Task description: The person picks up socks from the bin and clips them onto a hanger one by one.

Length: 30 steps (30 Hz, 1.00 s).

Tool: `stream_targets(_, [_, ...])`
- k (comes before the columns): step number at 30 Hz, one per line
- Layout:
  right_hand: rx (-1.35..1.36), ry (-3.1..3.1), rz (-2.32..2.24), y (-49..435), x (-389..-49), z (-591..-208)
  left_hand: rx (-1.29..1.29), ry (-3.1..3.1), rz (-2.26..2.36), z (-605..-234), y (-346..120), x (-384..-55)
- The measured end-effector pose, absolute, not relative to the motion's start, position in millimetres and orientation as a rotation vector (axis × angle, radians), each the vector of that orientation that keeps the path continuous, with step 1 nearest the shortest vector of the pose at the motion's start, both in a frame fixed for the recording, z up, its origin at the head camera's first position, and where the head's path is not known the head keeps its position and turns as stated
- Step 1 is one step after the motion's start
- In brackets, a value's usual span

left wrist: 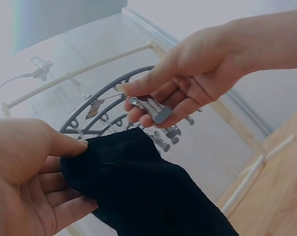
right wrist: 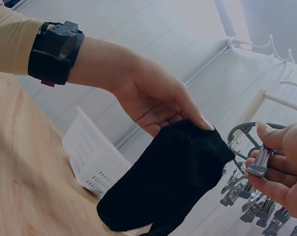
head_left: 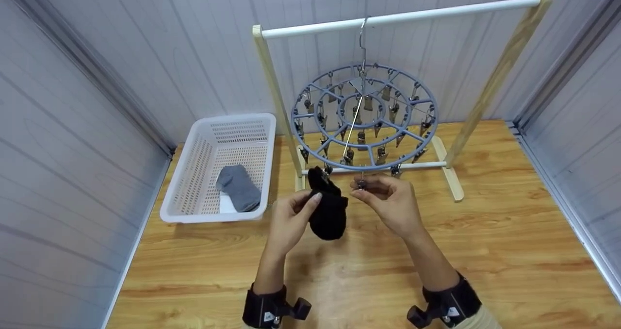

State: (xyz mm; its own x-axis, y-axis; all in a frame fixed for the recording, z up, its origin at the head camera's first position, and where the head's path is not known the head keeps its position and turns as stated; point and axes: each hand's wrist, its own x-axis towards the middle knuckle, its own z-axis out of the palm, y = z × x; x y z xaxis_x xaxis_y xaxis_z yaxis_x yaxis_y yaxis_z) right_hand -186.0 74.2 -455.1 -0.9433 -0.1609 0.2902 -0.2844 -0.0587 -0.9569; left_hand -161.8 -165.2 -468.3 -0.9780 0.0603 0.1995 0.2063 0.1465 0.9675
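Observation:
My left hand [head_left: 289,222] pinches a black sock [head_left: 329,220] at its upper edge, and the sock hangs down below the fingers. The top of the black cloth reaches up to a clip at the front rim of a round blue-grey drying hanger [head_left: 371,161]. Just right of the sock, my right hand [head_left: 392,204] pinches a metal clip [left wrist: 150,109] that hangs from the same rim. In the right wrist view the thumb and fingers hold this clip [right wrist: 260,162] beside the sock's corner, a small gap away.
The hanger hooks onto the white bar [head_left: 412,16] of a wooden-sided stand, with several clips dangling from its rings. To the left, a white plastic basket [head_left: 169,193] holds a grey sock [head_left: 238,187] on the wooden surface [head_left: 204,271]. Pale panel walls rise on three sides.

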Motion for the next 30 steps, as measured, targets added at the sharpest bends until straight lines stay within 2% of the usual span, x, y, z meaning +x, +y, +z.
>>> stream_targets(30, [0.447, -1.971, 2.355, 70.9, -181.2, -450.4, -0.227, -2.074, -1.977, -466.2, -143.4, -162.4])
